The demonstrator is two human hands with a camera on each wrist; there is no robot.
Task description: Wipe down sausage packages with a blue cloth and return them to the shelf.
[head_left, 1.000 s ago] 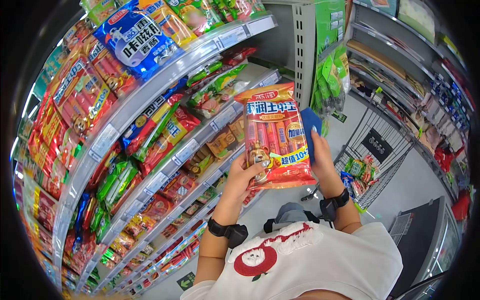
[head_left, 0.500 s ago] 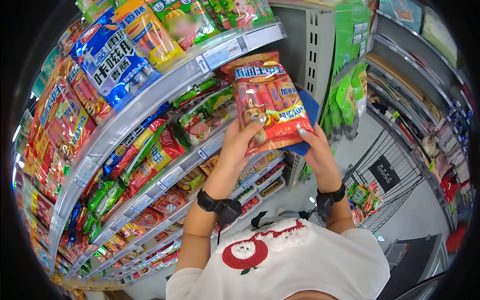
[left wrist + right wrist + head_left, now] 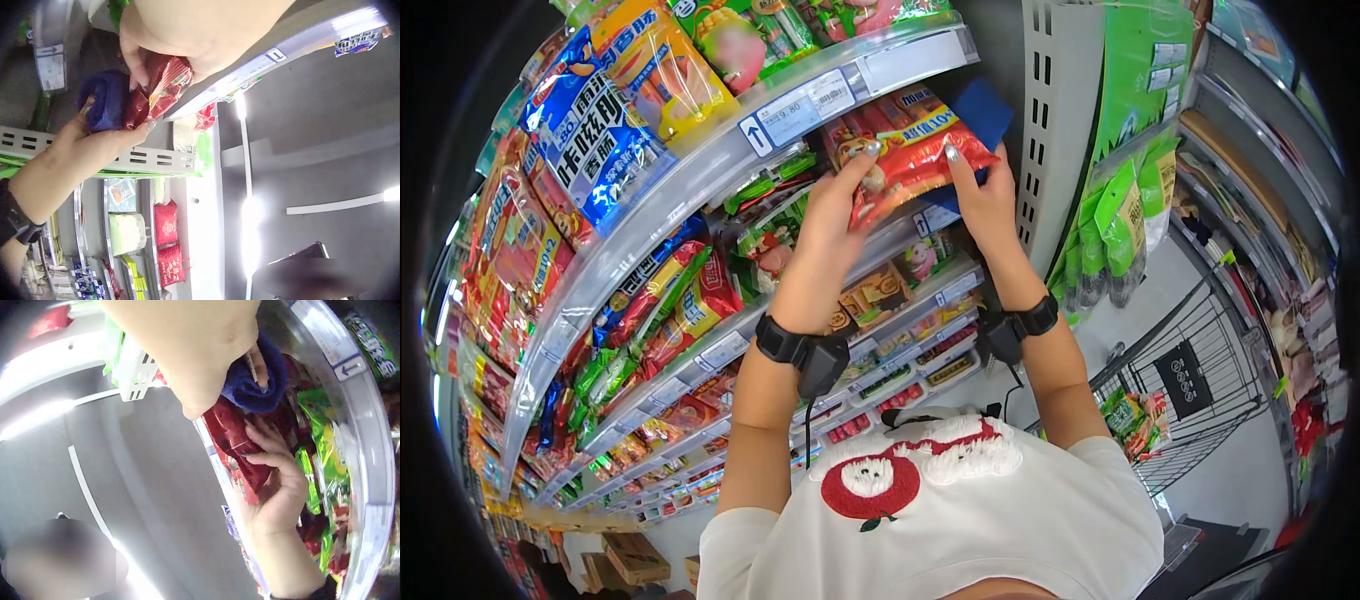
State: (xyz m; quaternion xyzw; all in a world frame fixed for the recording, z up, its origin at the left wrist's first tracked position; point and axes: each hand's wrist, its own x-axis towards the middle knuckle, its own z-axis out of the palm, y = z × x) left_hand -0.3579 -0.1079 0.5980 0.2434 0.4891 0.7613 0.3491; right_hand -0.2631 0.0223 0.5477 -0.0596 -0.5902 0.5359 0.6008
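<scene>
A red sausage packet (image 3: 915,150) is between both hands at the shelf opening under the top ledge, its far end inside. The left hand (image 3: 838,200) grips its left side, thumb on top. The right hand (image 3: 983,195) pinches its right side and also holds a folded blue cloth (image 3: 983,112). In the right wrist view the blue cloth (image 3: 256,378) is rolled in the right hand's fingers, and the left hand (image 3: 278,494) has its fingers on the red packet (image 3: 234,434).
Price labels line the top shelf edge (image 3: 800,112), with blue and yellow packets (image 3: 590,135) above. A perforated grey post (image 3: 1040,120) and hanging green packets (image 3: 1112,215) stand right of the hands. A wire cart (image 3: 1215,370) holding packets is at the lower right.
The packet and both hands have moved up and away from the body, to the shelf opening. The packet has tilted flatter. The cart and post appear farther right.
</scene>
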